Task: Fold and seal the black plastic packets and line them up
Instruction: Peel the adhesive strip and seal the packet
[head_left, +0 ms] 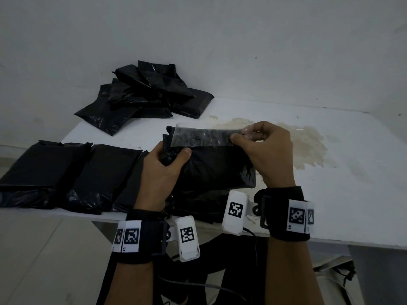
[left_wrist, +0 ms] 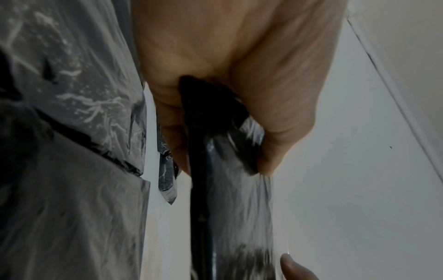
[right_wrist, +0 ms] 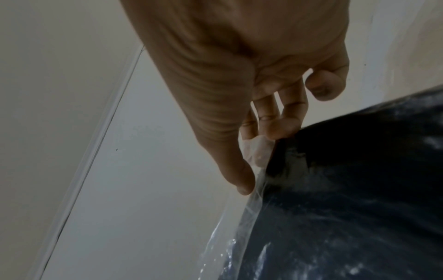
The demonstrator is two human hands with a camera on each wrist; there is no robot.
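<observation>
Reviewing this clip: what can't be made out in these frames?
- Head view: the row of packets runs under the left hand and off the left edge, so no count.
- Head view: the pile overlaps; number unclear.
- Head view: the held packet hides what lies beneath it.
- Left wrist view: the strip is blurred.
- Right wrist view: the right hand covers its pinch on the strip.
</observation>
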